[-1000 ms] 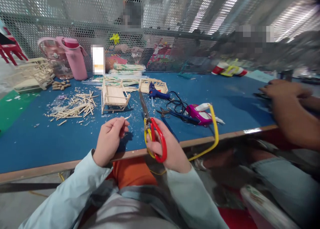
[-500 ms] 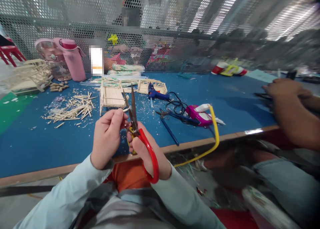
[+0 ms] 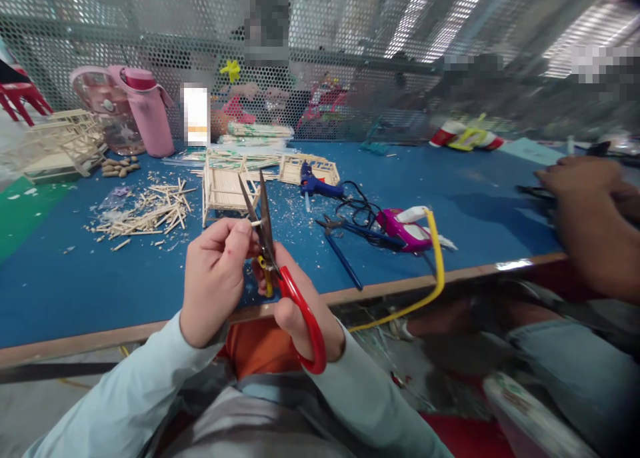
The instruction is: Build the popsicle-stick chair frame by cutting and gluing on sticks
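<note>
Two hands meet above the near edge of the blue bench (image 3: 125, 291), each closed on something. The left hand (image 3: 215, 271) pinches a short stick (image 3: 256, 223) between thumb and fingers, with only one end showing. The right hand (image 3: 296, 325) grasps a pair of scissors (image 3: 269, 241), its thumb through the red loop and its other fingers partly hidden about the yellow one.

The scissors point away from the person, tips toward the far edge of the bench and slanting a little to the left; their long axis runs from the near edge inward. The stick lies crosswise to that, roughly along the near edge, its showing end directed right, at the parted blades. Whether the metal touches it, I cannot tell.

The blades are dark grey, slim and tapering, spread in a narrow V; one handle is bright red and large, the other yellow and mostly covered. The stick is pale, thin and straight.

Farther in, toward the far edge, stands a small chair-like frame (image 3: 227, 188) of pale sticks, with a heap of cut pieces (image 3: 167, 208) to its left. A blue glue gun (image 3: 320, 186) lies to its right, and blue-handled pliers (image 3: 345, 258) lie open nearer the near edge. Toward the right end of the bench a co-worker's forearm (image 3: 590, 238) leans in over the near edge
</note>
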### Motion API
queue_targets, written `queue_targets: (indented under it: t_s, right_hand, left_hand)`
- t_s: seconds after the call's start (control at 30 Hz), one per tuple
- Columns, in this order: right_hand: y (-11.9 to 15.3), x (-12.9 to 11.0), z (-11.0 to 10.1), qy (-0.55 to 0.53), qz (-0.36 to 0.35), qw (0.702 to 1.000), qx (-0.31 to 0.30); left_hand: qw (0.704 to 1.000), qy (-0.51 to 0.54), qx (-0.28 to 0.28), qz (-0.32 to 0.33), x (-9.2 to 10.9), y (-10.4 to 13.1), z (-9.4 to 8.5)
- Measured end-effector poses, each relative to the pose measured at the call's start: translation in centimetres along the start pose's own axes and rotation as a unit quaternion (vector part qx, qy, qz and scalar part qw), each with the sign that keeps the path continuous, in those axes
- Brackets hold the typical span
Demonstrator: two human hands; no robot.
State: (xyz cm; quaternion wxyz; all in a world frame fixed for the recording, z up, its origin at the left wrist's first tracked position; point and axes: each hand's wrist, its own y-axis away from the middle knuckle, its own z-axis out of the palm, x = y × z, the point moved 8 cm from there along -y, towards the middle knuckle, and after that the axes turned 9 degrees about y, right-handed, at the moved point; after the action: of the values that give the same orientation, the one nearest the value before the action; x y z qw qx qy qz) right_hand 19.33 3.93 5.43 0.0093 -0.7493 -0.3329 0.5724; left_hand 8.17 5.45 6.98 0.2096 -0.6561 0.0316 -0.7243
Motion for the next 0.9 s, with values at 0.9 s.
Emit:
queue_targets:
  t_s: [0.9]
  right_hand:
    - [-0.9,3.6,-0.8,-0.209,0.165,0.949,0.166]
  left_hand:
    - [0.983,0.009,-0.184,-0.009,-2.1,0.7,1.2]
